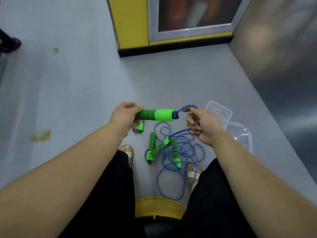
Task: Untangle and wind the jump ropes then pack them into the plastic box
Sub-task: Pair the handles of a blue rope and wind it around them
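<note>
**Q:** Far left?
**A:** Grey floor point(68, 83), with a dark shoe point(10, 43) at the edge, blurred. A yellow cabinet point(132, 23) stands further back.

**Q:** Left hand?
**A:** My left hand point(125, 115) has its fingers wrapped round the dark-green end of a green foam handle point(157, 115). I hold it level, up off the floor. Its black cap point(175, 115) points right.

**Q:** Below that hand?
**A:** Small green and pink handles point(139, 128) on the floor, partly hidden by the hand. Can't tell how their rope lies.

**Q:** Middle?
**A:** A blue rope point(187, 107) comes out of the cap and arcs over to my right hand. On the floor between my sandals point(127, 152) is the tangled pile point(181, 150): blue loops with three more green handles point(152, 140) lying in them. A yellow stool point(159, 208) sits between my knees.

**Q:** Right hand?
**A:** On my right hand point(204, 127), thumb and forefinger pinch the rope just beside the cap. The lower fingers curl round a second stretch that runs down to the pile.

**Q:** The box?
**A:** The plastic box point(221, 114) is clear and sits on the floor just right of my right hand. A second clear piece point(241, 134) is beside it. Can't tell which is the lid. No ropes in either.

**Q:** Far right?
**A:** A dull metal wall point(283, 48).
</note>
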{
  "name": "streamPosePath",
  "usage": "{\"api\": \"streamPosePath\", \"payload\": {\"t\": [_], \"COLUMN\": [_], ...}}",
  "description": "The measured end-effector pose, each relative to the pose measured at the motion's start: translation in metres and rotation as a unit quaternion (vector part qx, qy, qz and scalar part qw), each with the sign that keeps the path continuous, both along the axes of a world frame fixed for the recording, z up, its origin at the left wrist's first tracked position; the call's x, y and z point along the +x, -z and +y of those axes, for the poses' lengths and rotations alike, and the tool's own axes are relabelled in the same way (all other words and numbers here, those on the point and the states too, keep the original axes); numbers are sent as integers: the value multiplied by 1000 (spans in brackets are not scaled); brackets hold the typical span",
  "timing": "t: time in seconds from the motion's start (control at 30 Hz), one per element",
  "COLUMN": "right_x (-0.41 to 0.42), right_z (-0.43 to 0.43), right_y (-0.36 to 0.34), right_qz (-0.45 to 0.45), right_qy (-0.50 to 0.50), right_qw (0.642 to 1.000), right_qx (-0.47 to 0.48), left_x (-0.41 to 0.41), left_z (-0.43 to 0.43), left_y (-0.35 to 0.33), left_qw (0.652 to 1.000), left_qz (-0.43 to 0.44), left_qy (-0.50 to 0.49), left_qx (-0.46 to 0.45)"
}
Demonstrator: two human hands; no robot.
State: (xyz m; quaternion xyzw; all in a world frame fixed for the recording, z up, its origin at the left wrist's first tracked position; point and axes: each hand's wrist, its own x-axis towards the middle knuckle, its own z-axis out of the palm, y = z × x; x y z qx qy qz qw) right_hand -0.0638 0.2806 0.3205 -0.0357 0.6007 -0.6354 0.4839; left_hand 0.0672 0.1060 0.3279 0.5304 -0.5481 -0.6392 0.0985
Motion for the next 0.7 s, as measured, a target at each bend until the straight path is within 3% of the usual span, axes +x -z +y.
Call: {"api": "streamPosePath", "payload": {"t": [0.07,0.13,0.2,0.27,0.37,0.47,0.57,0.63,0.7], "right_x": [12,18,22,24,24,15,1,-7,-13], "right_z": [4,4,2,1,1,14,33,49,70], "right_y": [-17,-39,-65,-94,-132,-154,-150,-129,-98], "right_qz": [-23,-7,43,107,180,344,507,510,438], "right_qy": [-3,-25,-52,-74,-85,-70,-129,-175,-180], "right_qw": [999,999,997,991,980,933,825,782,807], "right_qx": [-26,-37,-39,-35,-18,74,213,313,353], "left_x": [10,14,14,10,5,8,17,25,37], "left_z": [17,36,48,60,71,71,53,33,10], "left_y": [-9,-27,-39,-60,-89,-115,-142,-151,-151], "left_qw": [969,951,956,932,909,936,961,970,976], "left_qz": [-126,-159,-68,59,128,167,225,238,212], "left_qy": [197,262,287,356,395,304,156,37,-51], "left_qx": [-76,-41,-7,47,-18,-58,-34,-8,5]}}
